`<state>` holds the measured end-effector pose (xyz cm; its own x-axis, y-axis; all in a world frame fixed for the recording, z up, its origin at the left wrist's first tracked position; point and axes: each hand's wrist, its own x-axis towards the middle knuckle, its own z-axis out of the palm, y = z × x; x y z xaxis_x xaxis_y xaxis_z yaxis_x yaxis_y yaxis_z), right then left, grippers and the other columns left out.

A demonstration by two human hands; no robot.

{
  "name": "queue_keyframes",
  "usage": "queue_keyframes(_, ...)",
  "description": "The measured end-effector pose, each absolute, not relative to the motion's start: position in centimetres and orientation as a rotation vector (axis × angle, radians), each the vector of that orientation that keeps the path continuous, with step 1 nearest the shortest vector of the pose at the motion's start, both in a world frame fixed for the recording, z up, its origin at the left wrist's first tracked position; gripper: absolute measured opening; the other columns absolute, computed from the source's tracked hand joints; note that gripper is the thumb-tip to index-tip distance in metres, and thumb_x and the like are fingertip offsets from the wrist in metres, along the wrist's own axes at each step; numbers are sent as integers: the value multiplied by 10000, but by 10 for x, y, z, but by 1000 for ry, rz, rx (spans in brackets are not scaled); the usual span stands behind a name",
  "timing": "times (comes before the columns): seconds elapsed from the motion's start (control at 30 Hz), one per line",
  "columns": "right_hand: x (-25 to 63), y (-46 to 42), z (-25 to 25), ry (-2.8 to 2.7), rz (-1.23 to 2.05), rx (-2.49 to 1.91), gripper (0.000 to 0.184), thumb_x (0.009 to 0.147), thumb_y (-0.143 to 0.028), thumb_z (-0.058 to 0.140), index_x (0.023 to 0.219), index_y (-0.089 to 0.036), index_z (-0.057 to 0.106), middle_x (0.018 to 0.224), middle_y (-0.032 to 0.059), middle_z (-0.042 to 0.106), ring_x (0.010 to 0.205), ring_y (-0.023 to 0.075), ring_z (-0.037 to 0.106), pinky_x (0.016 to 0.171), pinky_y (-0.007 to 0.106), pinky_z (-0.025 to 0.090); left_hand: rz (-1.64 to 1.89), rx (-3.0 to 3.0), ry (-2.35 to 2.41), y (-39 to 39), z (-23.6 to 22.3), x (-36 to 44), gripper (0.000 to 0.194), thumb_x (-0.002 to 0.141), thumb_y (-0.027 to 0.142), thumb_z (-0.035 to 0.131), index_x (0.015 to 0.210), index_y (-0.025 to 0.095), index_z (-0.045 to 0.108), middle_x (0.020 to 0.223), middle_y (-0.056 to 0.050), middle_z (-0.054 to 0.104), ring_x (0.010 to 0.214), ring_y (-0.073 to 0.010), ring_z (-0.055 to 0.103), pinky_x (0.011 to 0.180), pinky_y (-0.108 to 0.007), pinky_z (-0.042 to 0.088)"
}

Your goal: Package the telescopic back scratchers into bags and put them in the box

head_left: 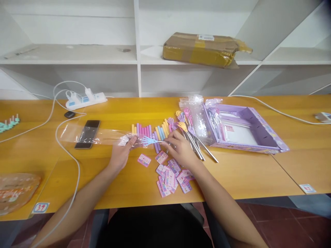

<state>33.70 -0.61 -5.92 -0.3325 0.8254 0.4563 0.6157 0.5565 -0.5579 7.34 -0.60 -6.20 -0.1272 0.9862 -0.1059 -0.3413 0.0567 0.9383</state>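
My left hand (pixel 122 151) pinches the open end of a long clear plastic bag (pixel 108 137), which stretches out to the left over a phone. Between the thumb and fingers of my right hand (pixel 181 150) is the metal shaft of a back scratcher with a light-blue hand-shaped head (pixel 149 140). That head lies at the bag's mouth, beside my left fingertips. Behind my hands are several coloured tubes (pixel 144 130) in a row. More back scratchers (pixel 193 137) with yellow, pink and purple heads lie right of my right hand. Printed cards (pixel 169 177) are piled in front.
A purple box (pixel 269 137) holds bagged pieces, with clear bags (pixel 198 119) heaped beside it. On the left are a phone (pixel 88 134), a white power strip (pixel 86 100) and a cable crossing my left arm. A taped carton (pixel 201 50) sits on the shelf.
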Motion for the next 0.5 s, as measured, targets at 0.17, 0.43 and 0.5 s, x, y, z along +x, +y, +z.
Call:
queue_keyframes(0.17, 334, -6, -62, -2103, 377, -1130, 253, 1067, -391, 607, 1043, -206, 779, 984, 82, 605, 906, 222, 635, 833, 389, 543, 1362, 839, 1075, -8, -65, 76, 386, 691, 396, 971, 944, 169, 788, 995, -68, 809, 962, -239, 760, 912, -414, 644)
queue_keyframes(0.43, 323, -12, -69, -2135, 503, -1196, 232, 1051, -427, 642, 1067, -219, 744, 1020, 68, 678, 921, 214, 674, 845, 358, 528, 1162, 951, 1114, -11, -73, 77, 412, 693, 404, 966, 986, 187, 773, 955, -32, 792, 902, -204, 739, 876, -354, 609)
queue_keyframes(0.5, 324, -12, -66, -2134, 526, -1267, 217, 1056, -416, 632, 1088, -222, 724, 1021, 66, 701, 906, 216, 672, 829, 353, 518, 1269, 898, 1081, -5, -69, 71, 395, 705, 424, 962, 941, 179, 762, 928, -32, 788, 843, -187, 738, 832, -339, 613)
